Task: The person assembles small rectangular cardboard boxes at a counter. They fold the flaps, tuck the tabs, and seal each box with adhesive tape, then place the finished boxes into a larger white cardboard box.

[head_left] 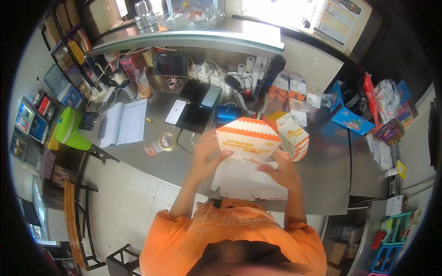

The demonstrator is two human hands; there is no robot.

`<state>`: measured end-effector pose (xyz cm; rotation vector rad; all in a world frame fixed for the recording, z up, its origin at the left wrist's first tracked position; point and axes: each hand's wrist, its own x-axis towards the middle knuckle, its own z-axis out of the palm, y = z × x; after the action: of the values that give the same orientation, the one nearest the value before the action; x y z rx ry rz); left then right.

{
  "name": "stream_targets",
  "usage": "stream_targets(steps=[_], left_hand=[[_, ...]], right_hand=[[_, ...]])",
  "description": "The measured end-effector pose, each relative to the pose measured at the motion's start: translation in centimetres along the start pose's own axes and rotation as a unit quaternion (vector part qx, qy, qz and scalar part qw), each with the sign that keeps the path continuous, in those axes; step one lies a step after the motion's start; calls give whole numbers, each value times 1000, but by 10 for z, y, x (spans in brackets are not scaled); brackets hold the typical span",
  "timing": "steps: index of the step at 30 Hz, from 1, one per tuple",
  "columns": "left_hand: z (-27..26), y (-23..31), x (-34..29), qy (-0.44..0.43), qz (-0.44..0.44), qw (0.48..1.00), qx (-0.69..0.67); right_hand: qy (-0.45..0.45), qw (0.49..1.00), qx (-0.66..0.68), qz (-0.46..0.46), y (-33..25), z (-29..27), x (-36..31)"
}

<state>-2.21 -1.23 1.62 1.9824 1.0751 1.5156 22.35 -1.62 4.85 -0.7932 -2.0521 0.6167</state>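
A white and orange cardboard food box [246, 142] is held up in front of me over the metal counter. My left hand [207, 156] grips its left side, thumb on the near face and fingers partly hidden behind. At the box's lower right corner is my right hand [283, 172], its thumb bent in toward the box and its fingers curled at the edge. Under the box lie flat white cardboard blanks [248, 181] at the counter's front edge. Another orange and white box [292, 133] stands just behind and to the right.
Several phones, one a lit white phone [176, 112], lie behind my left hand. An open notebook [124, 122] and a tape roll [166, 141] are at left. A small screen [170, 63] stands at the back. To the right is a blue carton [350, 112].
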Motion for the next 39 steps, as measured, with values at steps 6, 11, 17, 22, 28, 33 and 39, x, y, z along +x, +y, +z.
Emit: stream_targets(steps=[6, 11, 17, 22, 28, 33, 39], left_hand=[[9, -2, -1, -122, 39, 988, -88], [12, -15, 11, -80, -50, 993, -72], [25, -28, 14, -63, -152, 984, 72], [55, -35, 55, -122, -150, 967, 166], [128, -43, 140, -282, -27, 931, 231], [198, -48, 186, -128, 205, 942, 235], [242, -92, 194, -157, 115, 977, 89]], right_hand=[[-30, 991, 129, 15, 9, 5, -1], [51, 998, 29, 8, 5, 8, 10], [-76, 995, -48, 47, 7, 4, 1], [-22, 980, -54, 190, 26, -10, -8], [163, 958, -97, 214, 67, -57, -11], [328, 905, -10, 272, 128, -89, -29], [486, 784, 220, 316, 225, -62, -35]])
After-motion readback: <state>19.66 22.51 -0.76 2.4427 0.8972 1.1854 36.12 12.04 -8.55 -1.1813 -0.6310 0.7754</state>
